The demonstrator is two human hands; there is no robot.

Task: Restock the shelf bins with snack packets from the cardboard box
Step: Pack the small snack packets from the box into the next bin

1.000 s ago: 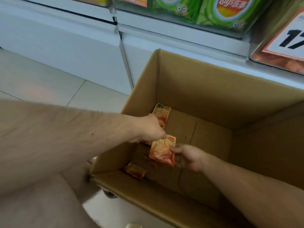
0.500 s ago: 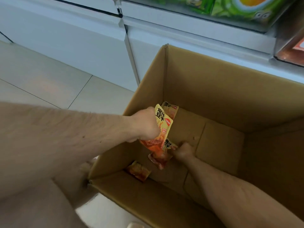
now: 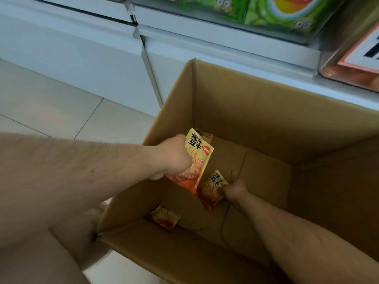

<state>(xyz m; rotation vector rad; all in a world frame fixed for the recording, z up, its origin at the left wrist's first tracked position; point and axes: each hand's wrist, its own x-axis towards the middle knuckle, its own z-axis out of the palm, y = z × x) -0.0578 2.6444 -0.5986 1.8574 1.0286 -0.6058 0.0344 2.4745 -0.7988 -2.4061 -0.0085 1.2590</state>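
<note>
An open cardboard box (image 3: 256, 111) stands on the floor against the shelf base. My left hand (image 3: 174, 156) reaches in over the left wall and grips a yellow-and-orange snack packet (image 3: 194, 160), held upright. My right hand (image 3: 235, 190), deeper in the box, pinches a second packet (image 3: 211, 191) just off the box floor. Another packet (image 3: 164, 217) lies in the near left corner. The top of one more packet (image 3: 205, 134) peeks out behind the one in my left hand.
White shelf base panels (image 3: 102, 64) run along the back. Green chip bags (image 3: 276, 11) sit on the shelf above, and a bin with an orange-bordered price card (image 3: 356, 56) is at the top right. Pale floor tiles (image 3: 51, 103) lie left of the box.
My left hand has taken a packet and raised it upright. My right hand has gone lower and now pinches a second packet near the box floor.
</note>
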